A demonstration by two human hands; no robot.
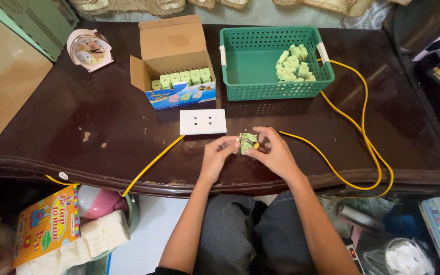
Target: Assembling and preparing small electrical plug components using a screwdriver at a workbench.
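My left hand [216, 153] and my right hand [272, 150] meet over the front of the dark wooden table [103, 132], both pinching a small green plug-like part [248, 140] with metal pins and a yellow bit. Just beyond them lies a white double socket plate [202, 121] on a yellow cable [355, 127]. Farther back stand an open cardboard box [173, 61] holding a row of green parts and a green plastic basket [276, 61] with several loose green parts in its right side.
A pink alarm clock [90, 49] stands at the back left, beside a brown board [1, 76]. The yellow cable loops past the table's right edge. Below the table lie a colourful book [47, 224], a pink ball [98, 201] and clutter at right.
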